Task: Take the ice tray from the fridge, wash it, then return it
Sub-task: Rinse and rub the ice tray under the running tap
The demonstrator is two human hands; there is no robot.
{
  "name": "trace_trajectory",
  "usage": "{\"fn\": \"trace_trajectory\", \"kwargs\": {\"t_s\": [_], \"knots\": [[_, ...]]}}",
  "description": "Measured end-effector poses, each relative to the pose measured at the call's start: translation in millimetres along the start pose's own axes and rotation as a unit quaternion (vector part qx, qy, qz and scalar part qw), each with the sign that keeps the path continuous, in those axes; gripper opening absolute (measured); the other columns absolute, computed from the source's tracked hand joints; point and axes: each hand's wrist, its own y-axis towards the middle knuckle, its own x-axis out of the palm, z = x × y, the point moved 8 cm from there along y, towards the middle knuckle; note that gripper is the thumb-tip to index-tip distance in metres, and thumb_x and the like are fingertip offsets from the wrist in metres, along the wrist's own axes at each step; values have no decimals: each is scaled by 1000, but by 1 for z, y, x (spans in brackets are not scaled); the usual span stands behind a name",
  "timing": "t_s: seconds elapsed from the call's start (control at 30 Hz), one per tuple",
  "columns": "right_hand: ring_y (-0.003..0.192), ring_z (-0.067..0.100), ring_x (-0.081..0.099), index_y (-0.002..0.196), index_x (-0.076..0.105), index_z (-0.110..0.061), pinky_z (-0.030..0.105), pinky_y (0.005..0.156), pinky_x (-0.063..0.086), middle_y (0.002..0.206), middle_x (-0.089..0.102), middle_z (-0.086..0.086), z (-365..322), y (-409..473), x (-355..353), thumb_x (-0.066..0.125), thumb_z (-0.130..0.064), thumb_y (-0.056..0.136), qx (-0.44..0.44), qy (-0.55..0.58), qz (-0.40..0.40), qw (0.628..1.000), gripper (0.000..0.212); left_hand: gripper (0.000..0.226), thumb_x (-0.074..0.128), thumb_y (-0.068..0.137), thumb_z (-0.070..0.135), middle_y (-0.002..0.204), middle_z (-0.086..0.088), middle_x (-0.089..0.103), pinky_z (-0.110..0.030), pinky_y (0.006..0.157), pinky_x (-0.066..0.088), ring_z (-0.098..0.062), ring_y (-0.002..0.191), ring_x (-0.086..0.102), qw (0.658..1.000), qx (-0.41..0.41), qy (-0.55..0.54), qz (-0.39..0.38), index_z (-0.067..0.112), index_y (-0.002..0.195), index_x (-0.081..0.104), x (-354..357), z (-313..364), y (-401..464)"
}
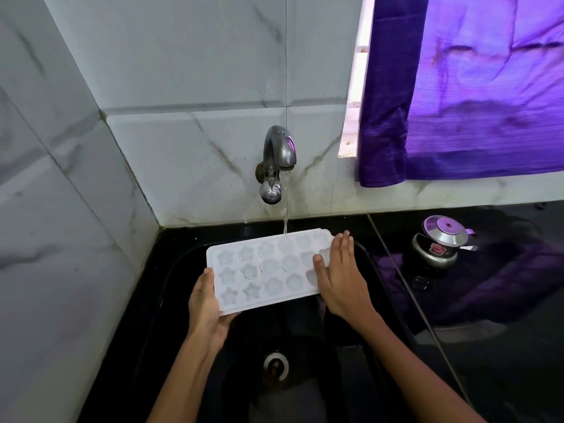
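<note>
A home kitchen: black sink [183, 270] under a wall tap [279, 154], marble tiles [183, 71], curtained window [354, 71].

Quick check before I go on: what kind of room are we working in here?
Most likely a home kitchen, at the sink. A wall tap runs water onto the ice tray over a black sink, a small steel pot stands on the dark counter, and the walls are tiled.

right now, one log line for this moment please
phase: washing | ice tray under running tap over sink | left hand grips end | right hand flat on top
</note>
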Motion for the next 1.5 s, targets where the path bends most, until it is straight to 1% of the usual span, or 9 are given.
{"fn": "trace_trajectory", "kwargs": {"t_s": [0.1, 0.23, 0.37, 0.5, 0.83, 1.1, 1.27, 1.37, 1.5], "knots": [[142, 20, 24, 150, 14, -8, 25, 109, 22, 150, 28, 2, 4, 7, 2, 27, -35, 102, 61, 179, -27, 982, 57, 36, 40, 100, 38, 112, -11, 68, -34, 48, 57, -28, 94, 67, 1000, 15, 8, 10, 16, 126, 54, -11, 4, -2], [100, 17, 64, 117, 60, -7, 24, 84, 51, 115, 65, 8, 18, 16, -6, 43, -6, 97, 96, 379, -35, 920, 26, 34, 39, 102, 34, 112, -11, 68, -38, 60, 61, -31, 98, 67, 996, 55, 62, -12, 14, 123, 55, -22, 14, -4], [106, 25, 64, 120, 59, -5, 45, 92, 52, 114, 67, 13, 38, 3, 3, 51, -2, 94, 107, 396, -67, 910, 27, 26, 36, 103, 29, 109, -11, 65, -37, 74, 55, -26, 96, 64, 975, 126, 185, -3, 15, 108, 57, -36, 16, -7], [101, 24, 65, 112, 61, -6, 41, 86, 55, 108, 68, 13, 55, -21, 16, 53, 1, 92, 118, 388, -60, 912, 23, 31, 28, 104, 31, 110, -5, 64, -42, 88, 51, -27, 105, 62, 949, 114, 294, -15, 17, 111, 56, -50, -9, -5], [66, -9, 63, 70, 48, -10, 8, 62, 48, 82, 62, -1, 91, -85, 54, 48, 25, 81, 141, 357, -58, 922, 37, 87, 5, 87, 75, 104, -14, 63, -41, 82, 45, -28, 102, 57, 981, -170, 88, -38, 12, 114, 59, -82, -84, -37], [87, 5, 64, 56, 51, -14, 11, 74, 50, 93, 61, 9, 101, -113, 68, 33, 37, 67, 107, 308, -47, 944, 56, 73, 12, 96, 63, 135, -9, 56, -41, 105, 34, -26, 122, 50, 962, -251, 101, -20, 14, 132, 53, -113, -118, -50], [88, 10, 62, 47, 53, -20, 6, 76, 48, 87, 65, 3, 93, -107, 53, 40, 31, 67, 55, 226, -36, 972, 57, 43, 31, 104, 32, 103, -11, 64, -44, 85, 44, -28, 100, 59, 978, -206, 25, 39, 4, 130, 49, -109, -121, -58], [80, 11, 66, 44, 54, -16, 26, 84, 55, 74, 69, 2, 86, -89, 38, 40, 29, 64, 62, 248, -19, 967, 52, 35, 31, 105, 26, 100, -7, 64, -41, 76, 48, -21, 87, 62, 988, -144, 58, 22, 8, 126, 51, -93, -105, -48], [90, 12, 64, 75, 64, -17, 30, 92, 51, 88, 68, -3, 54, -53, 13, 42, 15, 81, 59, 265, 48, 961, 39, 32, 33, 104, 25, 113, -8, 63, -39, 68, 52, -19, 89, 63, 993, -83, 86, 7, 12, 127, 50, -69, -81, -29]]}}
